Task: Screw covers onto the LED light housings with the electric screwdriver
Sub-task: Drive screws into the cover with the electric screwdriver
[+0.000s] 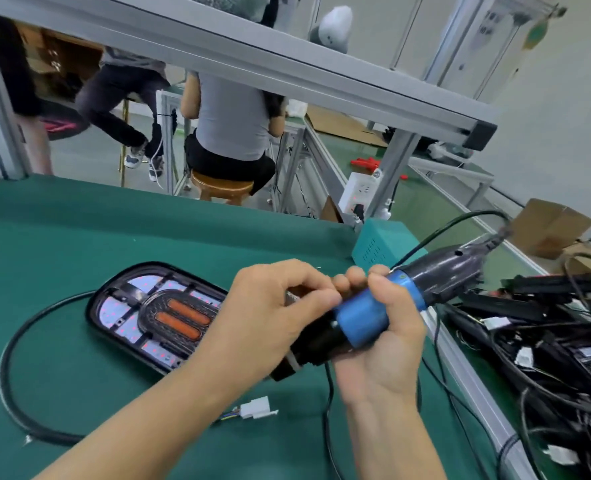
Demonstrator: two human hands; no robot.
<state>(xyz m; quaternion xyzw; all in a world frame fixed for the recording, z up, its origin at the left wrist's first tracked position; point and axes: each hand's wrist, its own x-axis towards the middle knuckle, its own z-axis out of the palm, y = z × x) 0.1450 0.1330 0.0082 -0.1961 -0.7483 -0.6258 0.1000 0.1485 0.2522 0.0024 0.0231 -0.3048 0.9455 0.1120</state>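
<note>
An LED light housing (148, 313) lies flat on the green mat, black-rimmed, with two orange strips and white LED panels. Its black cable (8, 375) loops left and ends in a white connector (257, 408). The electric screwdriver (391, 306), blue-banded with a dark body, is held level above the mat to the right of the housing. My right hand (380, 351) grips its blue section from below. My left hand (270, 320) pinches at the screwdriver's front end, fingertips curled together; the bit and any screw are hidden behind the fingers.
A teal power box (377, 245) stands at the mat's far right edge. A heap of black housings and wiring (547, 341) fills the bench to the right. A metal rail (460, 358) borders the mat. People sit on stools beyond the bench.
</note>
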